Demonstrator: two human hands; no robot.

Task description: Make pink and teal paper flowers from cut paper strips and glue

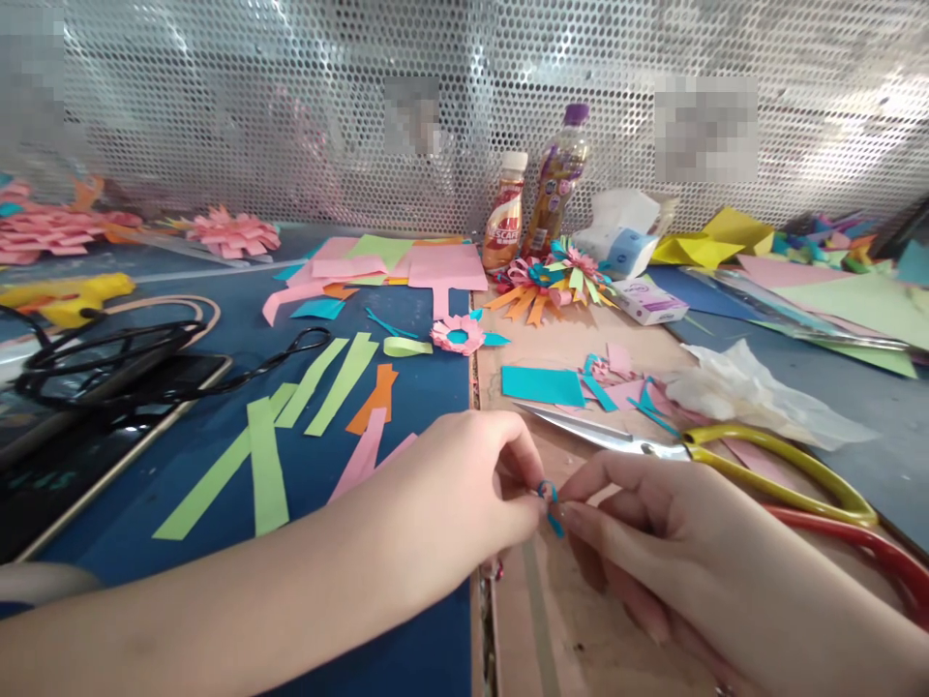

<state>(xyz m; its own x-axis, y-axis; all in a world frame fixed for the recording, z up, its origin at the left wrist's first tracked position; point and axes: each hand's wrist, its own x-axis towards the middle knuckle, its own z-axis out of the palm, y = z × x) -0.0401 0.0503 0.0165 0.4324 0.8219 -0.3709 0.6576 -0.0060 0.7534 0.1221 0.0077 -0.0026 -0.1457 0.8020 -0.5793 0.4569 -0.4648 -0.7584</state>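
A small curled strip of blue paper [556, 524] is pinched between my two hands, low in the middle of the view. My left hand [497, 484] grips it from one side with thumb and forefinger. From the other side my right hand [639, 518] has its thumb and forefinger closed on the strip. Just beyond my right hand lie scissors [653, 447] with yellow and red handles, blades pointing left. Past my hands sit a blue paper rectangle [542, 385] and a pink paper flower [459, 335] with a blue centre.
Green paper strips [268, 469] lie left of my forearm, near a phone [108, 436] with black cable [73, 360] on it. A yellow glue gun [79, 298] is at far left. Two bottles [506, 215] and a tissue pack [628, 250] stand before the perforated metal panel [326, 116].
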